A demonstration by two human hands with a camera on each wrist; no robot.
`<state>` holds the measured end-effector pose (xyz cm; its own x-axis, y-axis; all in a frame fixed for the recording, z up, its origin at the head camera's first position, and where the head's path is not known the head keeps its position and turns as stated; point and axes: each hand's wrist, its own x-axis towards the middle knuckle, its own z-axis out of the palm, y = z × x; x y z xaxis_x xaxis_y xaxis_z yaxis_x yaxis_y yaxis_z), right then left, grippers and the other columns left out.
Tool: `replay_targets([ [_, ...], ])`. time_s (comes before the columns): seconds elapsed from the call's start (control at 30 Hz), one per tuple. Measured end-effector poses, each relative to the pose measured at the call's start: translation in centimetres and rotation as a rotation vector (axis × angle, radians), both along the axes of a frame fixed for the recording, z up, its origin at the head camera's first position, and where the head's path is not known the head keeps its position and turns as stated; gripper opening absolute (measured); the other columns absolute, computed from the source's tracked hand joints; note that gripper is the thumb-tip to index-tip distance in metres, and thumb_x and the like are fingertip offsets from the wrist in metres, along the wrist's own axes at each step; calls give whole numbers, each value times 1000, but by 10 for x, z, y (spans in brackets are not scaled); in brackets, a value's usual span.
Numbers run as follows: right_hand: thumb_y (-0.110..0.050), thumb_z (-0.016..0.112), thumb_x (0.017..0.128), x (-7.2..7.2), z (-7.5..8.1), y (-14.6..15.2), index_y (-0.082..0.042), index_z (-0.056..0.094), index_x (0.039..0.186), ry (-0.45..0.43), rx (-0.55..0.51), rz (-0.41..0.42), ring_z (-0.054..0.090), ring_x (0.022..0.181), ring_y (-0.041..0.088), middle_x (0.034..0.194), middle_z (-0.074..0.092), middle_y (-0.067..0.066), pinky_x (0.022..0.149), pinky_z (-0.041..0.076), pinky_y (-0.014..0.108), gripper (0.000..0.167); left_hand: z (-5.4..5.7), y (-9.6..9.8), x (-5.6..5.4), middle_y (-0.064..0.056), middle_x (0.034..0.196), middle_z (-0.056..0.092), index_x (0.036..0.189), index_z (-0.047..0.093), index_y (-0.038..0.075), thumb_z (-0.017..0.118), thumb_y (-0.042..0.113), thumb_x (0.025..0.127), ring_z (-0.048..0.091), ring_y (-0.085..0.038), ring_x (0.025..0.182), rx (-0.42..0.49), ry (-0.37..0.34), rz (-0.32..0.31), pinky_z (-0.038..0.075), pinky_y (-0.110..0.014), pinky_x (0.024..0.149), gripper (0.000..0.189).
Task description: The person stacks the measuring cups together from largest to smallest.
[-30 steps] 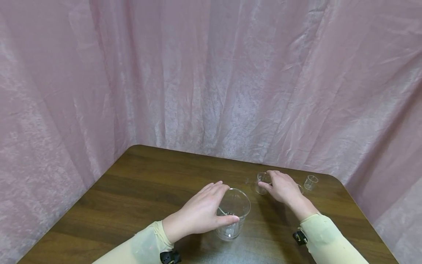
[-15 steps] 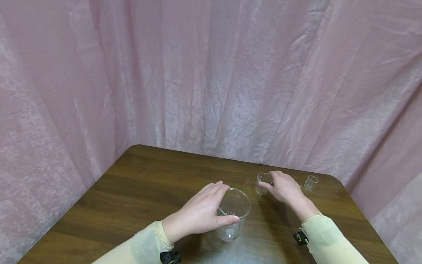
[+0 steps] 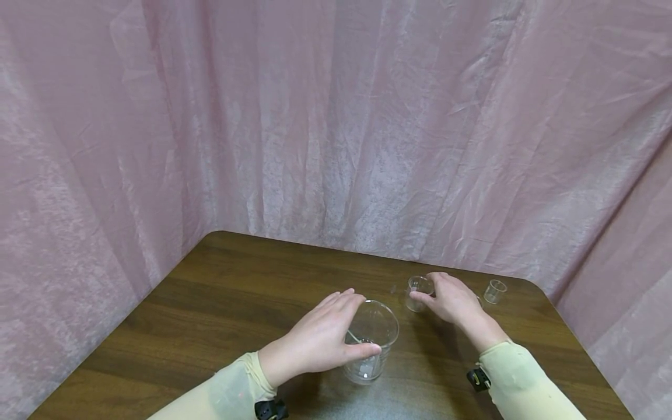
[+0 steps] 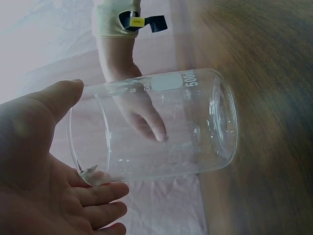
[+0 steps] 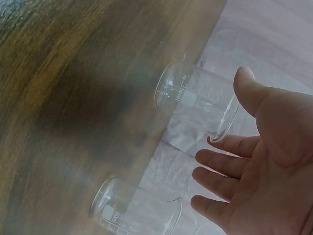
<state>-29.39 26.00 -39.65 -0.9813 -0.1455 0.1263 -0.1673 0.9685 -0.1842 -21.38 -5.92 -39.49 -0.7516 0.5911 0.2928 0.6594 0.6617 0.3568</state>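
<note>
Left hand (image 3: pixel 320 339) on the 500 ml beaker (image 3: pixel 380 326), right hand (image 3: pixel 451 298) on the 100 ml beaker (image 3: pixel 419 284), both beakers upright.
You've got the bigger rim between left thumb and fingers, spread wide; your right thumb and fingers span the smaller rim, less widely, holding it. How firm either grip is, can't tell. Key relation, as I judge it: the 100 ml beaker lies beyond and right of the 500 ml one, closer to the far edge of the tabletop (image 3: pixel 236 291), with bare wood between; your right hand is the nearer one. Both long axes vertical. Just right of that hand, another beaker (image 3: pixel 479 301), mostly hidden by it; then a small beaker (image 3: pixel 495 291) near the far-right corner. Pink curtain (image 3: pixel 367 146) past the far edge.
</note>
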Motion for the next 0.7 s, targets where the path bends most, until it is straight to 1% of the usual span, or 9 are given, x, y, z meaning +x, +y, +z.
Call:
replay_targets([
  [0.1, -55, 75, 102, 0, 0, -1, 6, 65, 140, 4, 6, 9, 63, 132, 51, 141, 67, 30, 106, 53, 65, 72, 0, 0, 0, -10, 155, 62, 153, 57, 5, 77, 65, 96, 44, -31, 158, -4, -1, 3, 32, -48, 132, 86],
  [0.33, -53, 77, 101, 0, 1, -3, 5, 69, 132, 19, -3, 13, 68, 122, 49, 130, 72, 27, 99, 56, 63, 66, 1, 0, 1, -9, 154, 62, 153, 57, 5, 78, 65, 96, 44, -31, 158, -3, -1, 5, 32, -47, 132, 85],
  [0.57, -52, 77, 101, 0, -1, -4, 8, 68, 132, 26, -16, 16, 66, 125, 50, 131, 71, 29, 104, 54, 63, 68, 0, 0, 0, -11, 154, 63, 152, 57, 4, 77, 65, 97, 45, -32, 157, -2, 12, -2, 33, -48, 131, 85],
  [0.7, -51, 79, 100, 1, -3, -4, 7, 71, 127, 53, -23, 28, 67, 122, 49, 126, 72, 28, 102, 55, 62, 65, 0, 0, 0, -10, 156, 62, 154, 56, 5, 76, 66, 97, 44, -31, 158, -7, -1, 3, 32, -47, 132, 86],
])
